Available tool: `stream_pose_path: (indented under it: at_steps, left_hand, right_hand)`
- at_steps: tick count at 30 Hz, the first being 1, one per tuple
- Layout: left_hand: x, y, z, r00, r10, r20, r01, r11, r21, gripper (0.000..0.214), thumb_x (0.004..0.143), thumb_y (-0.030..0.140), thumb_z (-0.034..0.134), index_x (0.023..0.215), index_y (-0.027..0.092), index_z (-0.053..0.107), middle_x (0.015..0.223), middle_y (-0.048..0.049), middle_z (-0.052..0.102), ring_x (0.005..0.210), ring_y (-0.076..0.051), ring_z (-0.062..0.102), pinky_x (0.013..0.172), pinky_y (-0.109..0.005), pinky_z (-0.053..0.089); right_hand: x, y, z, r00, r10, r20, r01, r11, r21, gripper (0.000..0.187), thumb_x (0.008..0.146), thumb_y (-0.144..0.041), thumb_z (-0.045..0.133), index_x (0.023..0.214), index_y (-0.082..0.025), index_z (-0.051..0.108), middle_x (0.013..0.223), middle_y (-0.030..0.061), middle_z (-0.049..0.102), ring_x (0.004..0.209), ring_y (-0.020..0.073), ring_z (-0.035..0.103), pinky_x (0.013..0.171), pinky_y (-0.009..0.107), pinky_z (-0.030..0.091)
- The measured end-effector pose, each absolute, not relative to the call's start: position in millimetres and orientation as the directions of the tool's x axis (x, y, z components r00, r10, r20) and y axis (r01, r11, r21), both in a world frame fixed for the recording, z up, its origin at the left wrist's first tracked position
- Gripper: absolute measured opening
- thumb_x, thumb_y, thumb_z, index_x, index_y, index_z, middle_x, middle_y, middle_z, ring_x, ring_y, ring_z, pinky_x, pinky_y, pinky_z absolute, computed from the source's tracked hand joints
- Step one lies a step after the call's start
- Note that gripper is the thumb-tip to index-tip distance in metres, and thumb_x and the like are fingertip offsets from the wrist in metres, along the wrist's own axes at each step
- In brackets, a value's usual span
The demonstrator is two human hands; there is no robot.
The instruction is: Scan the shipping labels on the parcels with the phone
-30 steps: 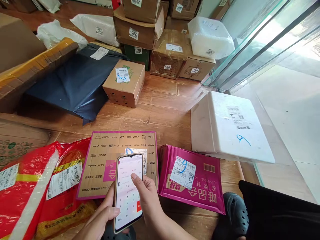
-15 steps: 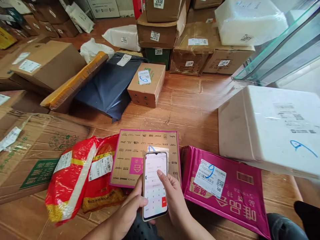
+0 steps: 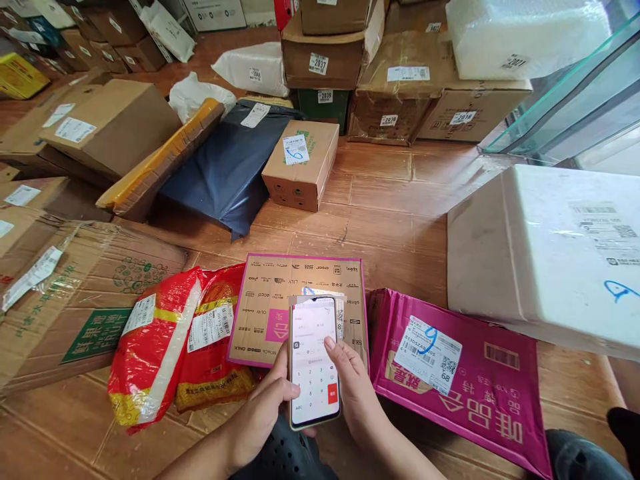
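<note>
Showing a keypad (image 3: 311, 388) at lower centre of the frame, a phone (image 3: 315, 363) is gripped along its edges by left hand (image 3: 273, 398) and right hand (image 3: 354, 380), both partly curled; it would best be kept steady, each digit being tapped singly.

the phone (image 3: 314, 353) has a pale screen with one red square. the flat box (image 3: 273, 303) is brown with a pink edge and small dark words. one bag (image 3: 153, 350) is red and yellow with a white stripe. the puffy parcel (image 3: 467, 387) is dark pink with gold letters. the big box (image 3: 545, 260) is white.
</note>
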State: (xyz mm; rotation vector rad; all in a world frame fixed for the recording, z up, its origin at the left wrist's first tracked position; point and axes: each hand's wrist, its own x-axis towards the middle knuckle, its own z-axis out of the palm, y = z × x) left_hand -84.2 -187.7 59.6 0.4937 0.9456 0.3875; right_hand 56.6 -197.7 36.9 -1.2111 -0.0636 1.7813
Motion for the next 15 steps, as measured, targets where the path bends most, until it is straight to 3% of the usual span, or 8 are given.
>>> stream_pose_path:
  at_steps: [2, 4, 7, 9, 15]
  left_hand:
    - [-83, -183, 62, 0.518, 0.53, -0.671, -0.144, 0.828, 0.542, 0.077, 0.075, 0.029, 0.046, 0.144, 0.027, 0.013, 0.129, -0.0105, 0.054, 0.102, -0.03, 0.057, 0.055, -0.03, 0.049]
    - [-81, -178, 64, 0.509, 0.572, -0.643, -0.226, 0.81, 0.541, 0.074, 0.074, 0.027, 0.046, 0.143, 0.024, 0.018, 0.127, -0.009, 0.056, 0.109, -0.029, 0.054, 0.067, -0.033, 0.05]
    - [-80, -174, 66, 0.51, 0.617, -0.599, -0.318, 0.783, 0.535, 0.072, 0.074, 0.024, 0.046, 0.142, 0.022, 0.022, 0.122, -0.0045, 0.06, 0.117, -0.026, 0.049, 0.091, -0.035, 0.042]
    - [-82, -175, 66, 0.52, 0.606, -0.602, -0.311, 0.791, 0.527, 0.073, 0.076, 0.025, 0.046, 0.143, 0.026, 0.018, 0.121, -0.0011, 0.062, 0.118, -0.024, 0.049, 0.098, -0.036, 0.037]
    - [-89, -179, 62, 0.505, 0.617, -0.603, -0.294, 0.78, 0.552, 0.073, 0.077, 0.026, 0.047, 0.144, 0.032, 0.019, 0.126, 0.0045, 0.058, 0.124, -0.022, 0.042, 0.1, -0.033, 0.035]
  right_hand:
    - [60, -199, 39, -0.122, 0.759, -0.639, -0.674, -0.536, -0.508, 0.042, 0.067, -0.051, 0.069, 0.093, -0.019, 0.06, 0.072, 0.0015, 0.068, 0.057, 0.0159, 0.057, 0.051, 0.025, 0.04]
    - [64, -200, 41, -0.182, 0.789, -0.586, -0.685, -0.529, -0.5, 0.037, 0.072, -0.034, 0.063, 0.106, -0.023, 0.056, 0.089, 0.0016, 0.07, 0.071, 0.0189, 0.061, 0.06, 0.028, 0.045]
    - [69, -201, 44, -0.264, 0.814, -0.518, -0.686, -0.536, -0.492, 0.051, 0.067, -0.019, 0.053, 0.117, -0.025, 0.05, 0.109, 0.0018, 0.067, 0.094, 0.0229, 0.061, 0.075, 0.032, 0.047]
    - [72, -201, 44, -0.295, 0.829, -0.474, -0.665, -0.535, -0.521, 0.06, 0.065, -0.016, 0.051, 0.124, -0.026, 0.045, 0.12, 0.0017, 0.062, 0.106, 0.0245, 0.056, 0.083, 0.034, 0.046]
    - [77, -203, 38, -0.326, 0.863, -0.385, -0.632, -0.502, -0.591, 0.069, 0.066, -0.011, 0.049, 0.132, -0.03, 0.042, 0.135, -0.0021, 0.052, 0.124, 0.0227, 0.043, 0.102, 0.036, 0.034]
